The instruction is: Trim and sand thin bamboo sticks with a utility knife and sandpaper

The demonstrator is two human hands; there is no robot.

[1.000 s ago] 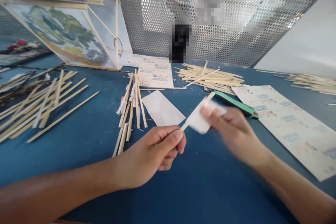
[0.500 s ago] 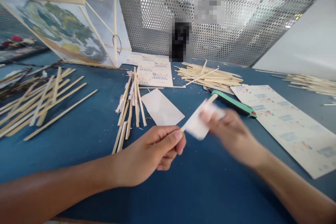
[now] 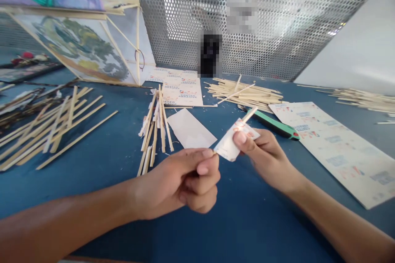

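Note:
My left hand point(image 3: 191, 181) pinches the near end of a thin wooden stick point(image 3: 250, 114) between thumb and forefinger. A small folded piece of sandpaper point(image 3: 228, 144), its printed white backing outward, wraps around the stick's middle. My right hand point(image 3: 265, 152) grips that sandpaper with the thumb on top, and the stick's far end pokes out beyond it. Behind my hands a blank pale sheet point(image 3: 191, 128) lies on the blue table. A bundle of wooden sticks point(image 3: 152, 131) with ragged paper bits rests just left of the sheet.
Green utility knife point(image 3: 274, 124) and a large sandpaper sheet point(image 3: 333, 148) lie at right. Stick piles point(image 3: 247, 91) sit at the back, far right and left point(image 3: 61, 127). Printed sandpaper point(image 3: 182, 90) lies near a painted stick-framed panel point(image 3: 80, 47). Perforated metal point(image 3: 185, 16) stands behind.
My right hand, blurred before, now shows sharply on the sandpaper, whose printed side faces me more. My left fingers have shifted their pinch on the stick. The view has tilted slightly.

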